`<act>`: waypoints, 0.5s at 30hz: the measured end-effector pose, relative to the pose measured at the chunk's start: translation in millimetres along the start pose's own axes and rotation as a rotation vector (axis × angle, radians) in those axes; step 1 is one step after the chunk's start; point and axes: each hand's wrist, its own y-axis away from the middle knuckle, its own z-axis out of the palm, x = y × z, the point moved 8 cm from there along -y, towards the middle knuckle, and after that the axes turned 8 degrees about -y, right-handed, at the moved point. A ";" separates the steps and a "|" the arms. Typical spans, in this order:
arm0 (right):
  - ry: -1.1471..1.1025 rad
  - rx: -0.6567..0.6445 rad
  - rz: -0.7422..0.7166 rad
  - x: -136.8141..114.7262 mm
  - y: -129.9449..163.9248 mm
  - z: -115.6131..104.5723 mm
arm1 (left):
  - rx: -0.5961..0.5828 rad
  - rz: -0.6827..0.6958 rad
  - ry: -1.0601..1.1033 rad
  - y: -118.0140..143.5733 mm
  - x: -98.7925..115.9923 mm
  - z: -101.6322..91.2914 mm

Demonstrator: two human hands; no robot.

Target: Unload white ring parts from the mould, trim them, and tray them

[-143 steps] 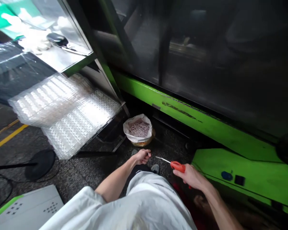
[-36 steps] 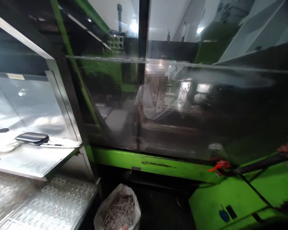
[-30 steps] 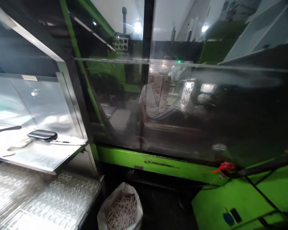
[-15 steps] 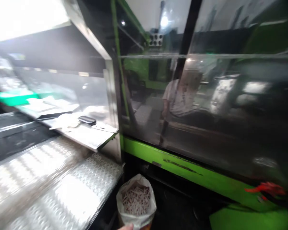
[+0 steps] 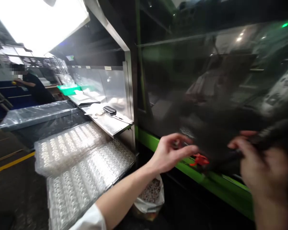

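Note:
My left hand point(image 5: 171, 153) reaches in from the bottom with fingers curved and thumb apart, and I see nothing in it. Past its fingertips a red object point(image 5: 199, 159), perhaps a clip or trigger, shows by the green machine edge; whether they touch is unclear. At the right, my right hand point(image 5: 261, 159) is smeared by motion, its fingers curled at a dark, bar-like thing point(image 5: 270, 132) whose kind I cannot make out. Below my left forearm stands a white bag point(image 5: 150, 206) holding many thin pale sticks point(image 5: 152, 191).
Clear plastic trays point(image 5: 86, 172) with rows of pockets lie at the left. Above them, a metal shelf point(image 5: 112, 127) carries a black case point(image 5: 109, 110), white gloves point(image 5: 95, 110) and a green bin point(image 5: 68, 89). A dark machine window point(image 5: 168, 80) fills the right. A person point(image 5: 35, 83) stands far left.
Both my hands have come up into view; before, only a fingertip showed at the bag's rim. The view has swung right, bringing the red object nearer the middle.

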 end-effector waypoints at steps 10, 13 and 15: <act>-0.301 -0.443 -0.063 -34.9 29.0 211.7 | 0.298 0.421 -0.995 -93.6 59.4 -54.7; -0.231 -0.494 -0.118 -52.4 37.3 232.5 | 0.404 0.399 -1.053 -92.3 61.8 -88.6; -0.184 -0.519 -0.210 -60.4 41.3 223.8 | 0.479 0.356 -1.113 -92.5 62.2 -110.0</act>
